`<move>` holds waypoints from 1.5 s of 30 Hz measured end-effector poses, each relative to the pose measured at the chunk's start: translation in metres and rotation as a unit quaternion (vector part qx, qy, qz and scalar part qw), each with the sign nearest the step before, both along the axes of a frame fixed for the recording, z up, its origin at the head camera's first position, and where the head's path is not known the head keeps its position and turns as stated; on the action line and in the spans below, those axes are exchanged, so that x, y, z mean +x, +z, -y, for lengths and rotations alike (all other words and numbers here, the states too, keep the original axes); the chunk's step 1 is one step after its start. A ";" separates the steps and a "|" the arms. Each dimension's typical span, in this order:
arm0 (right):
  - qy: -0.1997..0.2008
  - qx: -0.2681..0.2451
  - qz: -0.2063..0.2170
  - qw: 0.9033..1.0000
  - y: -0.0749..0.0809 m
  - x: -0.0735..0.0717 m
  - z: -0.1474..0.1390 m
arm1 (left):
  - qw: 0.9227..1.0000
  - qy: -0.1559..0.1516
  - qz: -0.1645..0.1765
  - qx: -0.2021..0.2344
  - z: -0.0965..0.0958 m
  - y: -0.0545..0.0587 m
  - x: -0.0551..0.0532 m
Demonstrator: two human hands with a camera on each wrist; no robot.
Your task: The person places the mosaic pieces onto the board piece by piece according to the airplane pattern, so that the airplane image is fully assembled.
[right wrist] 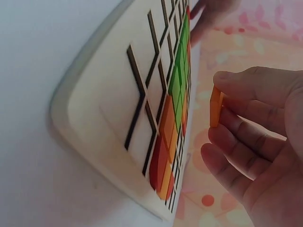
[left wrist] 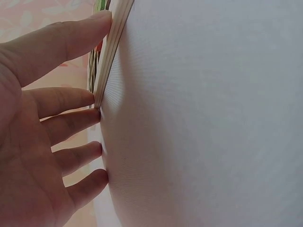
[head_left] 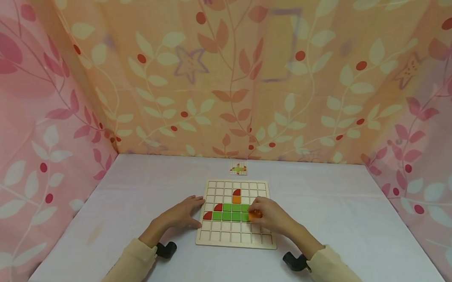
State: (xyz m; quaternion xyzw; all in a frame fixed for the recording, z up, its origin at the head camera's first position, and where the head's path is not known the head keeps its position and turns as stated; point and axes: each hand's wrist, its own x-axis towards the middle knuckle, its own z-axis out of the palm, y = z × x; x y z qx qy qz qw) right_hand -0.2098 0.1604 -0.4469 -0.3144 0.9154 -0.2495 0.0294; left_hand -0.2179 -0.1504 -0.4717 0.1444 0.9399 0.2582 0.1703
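A pale wooden grid board [head_left: 236, 246] lies on the table. Green square tiles [head_left: 231, 212] fill cells in two of its rows, with red rounded pieces [head_left: 208, 216] at their left end. Above them sit an orange square [head_left: 236, 199] and another red piece. My right hand [head_left: 271, 215] pinches an orange tile [right wrist: 216, 108] between thumb and fingers, over the right end of the green rows. More orange and red pieces [right wrist: 157, 161] show on the board beneath that hand. My left hand [head_left: 181, 213] touches the board's left edge with thumb and fingers extended [left wrist: 61, 101].
A small printed card [head_left: 238, 168] with a coloured grid pattern lies behind the board. White cloth covers the table [head_left: 151, 184]. Patterned curtains [head_left: 229, 73] enclose the back and both sides.
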 end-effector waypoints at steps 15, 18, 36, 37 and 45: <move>0.024 0.022 0.024 0.999 -0.005 0.006 0.035 | 1.000 0.003 0.000 0.007 0.000 -0.001 0.000; 0.021 0.034 0.022 0.999 -0.005 0.005 0.039 | 1.000 0.003 0.000 0.009 0.000 -0.001 0.000; 0.054 0.068 -0.008 0.996 -0.011 0.006 0.051 | 1.000 0.000 0.000 0.008 0.001 0.000 -0.001; 0.055 0.068 -0.009 0.996 -0.011 0.006 0.051 | 1.000 0.001 0.000 0.008 0.001 0.000 0.000; 0.058 0.076 -0.022 0.995 -0.013 0.006 0.052 | 1.000 -0.001 -0.001 0.006 0.001 0.000 0.000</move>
